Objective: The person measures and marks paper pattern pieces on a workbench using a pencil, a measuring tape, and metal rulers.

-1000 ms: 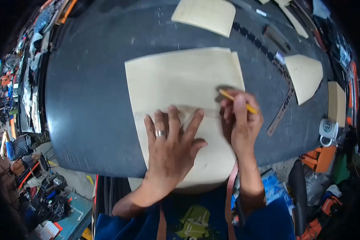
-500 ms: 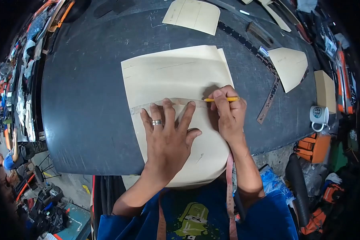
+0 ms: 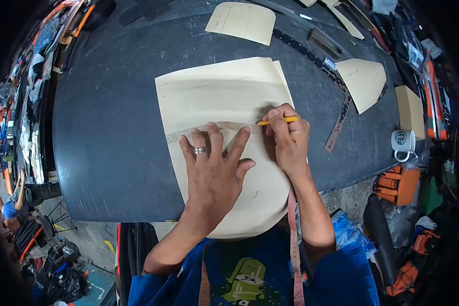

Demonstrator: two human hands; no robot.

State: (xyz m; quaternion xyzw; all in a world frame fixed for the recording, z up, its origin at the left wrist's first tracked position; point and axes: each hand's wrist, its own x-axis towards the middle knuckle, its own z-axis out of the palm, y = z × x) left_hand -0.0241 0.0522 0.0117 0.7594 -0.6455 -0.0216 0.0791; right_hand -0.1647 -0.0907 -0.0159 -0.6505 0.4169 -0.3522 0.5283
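Observation:
A large sheet of cream pattern paper (image 3: pixel 224 102) lies on the dark table, its near end curving over the edge. Faint pencil lines run across its upper part. A clear ruler (image 3: pixel 176 136) crosses the sheet from side to side. My left hand (image 3: pixel 214 168), with a ring on one finger, presses the ruler flat with spread fingertips. My right hand (image 3: pixel 290 140) pinches a yellow pencil (image 3: pixel 292 119); its point is at the upper edge of the ruler, near the right end. Part of the ruler is hidden beneath my fingers.
Cut paper pieces (image 3: pixel 242 23) lie at the back and right, beside a dark metal square (image 3: pixel 348 104). At the right edge stand a white mug (image 3: pixel 403 145) and a cardboard box (image 3: pixel 409 109). A measuring tape (image 3: pixel 294 239) hangs from my neck. Another person (image 3: pixel 13 204) is far left.
The pencil and my right hand have shifted slightly left and up along the ruler. My left hand stays on the ruler. The whole view has turned a little.

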